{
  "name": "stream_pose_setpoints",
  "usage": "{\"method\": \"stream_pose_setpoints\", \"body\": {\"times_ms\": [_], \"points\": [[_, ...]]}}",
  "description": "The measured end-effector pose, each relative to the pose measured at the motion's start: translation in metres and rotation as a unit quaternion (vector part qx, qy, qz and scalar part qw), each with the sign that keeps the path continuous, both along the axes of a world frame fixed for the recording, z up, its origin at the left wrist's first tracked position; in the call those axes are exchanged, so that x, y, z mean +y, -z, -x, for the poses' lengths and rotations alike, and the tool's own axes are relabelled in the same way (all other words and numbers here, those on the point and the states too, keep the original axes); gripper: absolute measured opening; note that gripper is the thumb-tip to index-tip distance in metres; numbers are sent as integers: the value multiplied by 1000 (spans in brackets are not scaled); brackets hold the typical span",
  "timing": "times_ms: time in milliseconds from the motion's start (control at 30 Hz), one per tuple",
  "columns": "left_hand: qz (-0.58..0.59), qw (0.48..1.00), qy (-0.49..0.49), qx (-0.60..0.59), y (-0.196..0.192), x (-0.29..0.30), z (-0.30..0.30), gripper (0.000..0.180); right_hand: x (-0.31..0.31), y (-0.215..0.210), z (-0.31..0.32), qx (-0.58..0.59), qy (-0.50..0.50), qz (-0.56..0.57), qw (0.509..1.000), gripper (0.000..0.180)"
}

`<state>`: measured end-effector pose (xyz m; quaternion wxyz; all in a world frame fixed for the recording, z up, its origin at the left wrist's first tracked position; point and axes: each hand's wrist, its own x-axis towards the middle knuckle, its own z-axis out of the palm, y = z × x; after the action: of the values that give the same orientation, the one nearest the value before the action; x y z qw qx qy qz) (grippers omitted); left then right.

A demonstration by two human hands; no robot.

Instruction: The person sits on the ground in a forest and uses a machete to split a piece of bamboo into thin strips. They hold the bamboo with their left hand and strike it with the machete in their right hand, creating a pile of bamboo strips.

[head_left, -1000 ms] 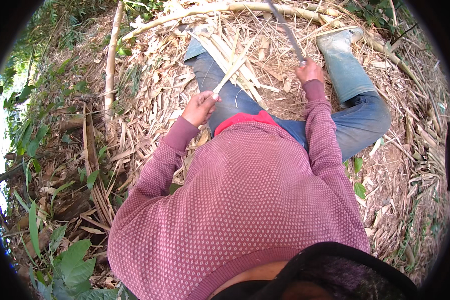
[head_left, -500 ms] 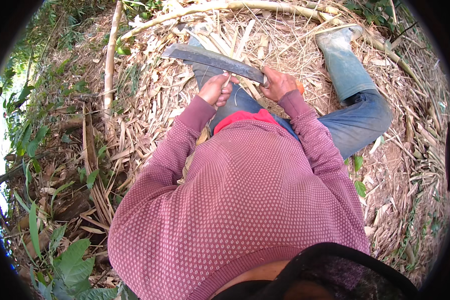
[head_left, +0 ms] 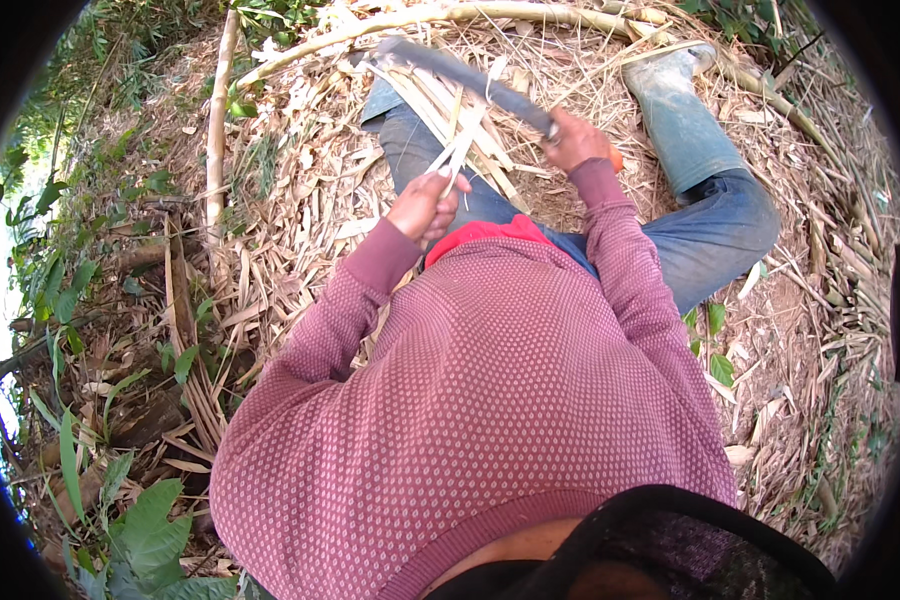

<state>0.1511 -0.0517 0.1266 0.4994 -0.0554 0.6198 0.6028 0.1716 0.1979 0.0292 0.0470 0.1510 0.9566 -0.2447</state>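
My right hand [head_left: 577,142] is wrapped round the grip of a machete [head_left: 470,80]; an orange bit of its handle end [head_left: 616,159] shows behind the wrist. The long dark blade, a little blurred, points to the far left, its tip near the far pole. My left hand [head_left: 425,207] sits closer to my lap, its fingers pinched on a thin pale bamboo strip [head_left: 459,152] that slants up to the right toward the blade. Whether strip and blade touch, I cannot tell. Beyond it, several pale strips [head_left: 432,108] lie across my left leg and the litter.
My right leg is bent out to the right in a muddy rubber boot [head_left: 667,90]. A long curved bamboo pole [head_left: 410,17] arcs along the far side, and a straight stick [head_left: 218,130] lies at the left. Dry leaves cover the ground; green plants [head_left: 145,530] grow at the lower left.
The machete has swung forward and right, away from my left hand, with my right hand. My left hand has drawn slightly back toward me, and more of the strip shows.
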Motion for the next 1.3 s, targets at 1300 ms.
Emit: {"method": "stream_pose_setpoints", "body": {"times_ms": [1300], "points": [[-55,998,-7,33,11,0,25,26,-13,-2,-18,160,-48,39,985,22]]}}
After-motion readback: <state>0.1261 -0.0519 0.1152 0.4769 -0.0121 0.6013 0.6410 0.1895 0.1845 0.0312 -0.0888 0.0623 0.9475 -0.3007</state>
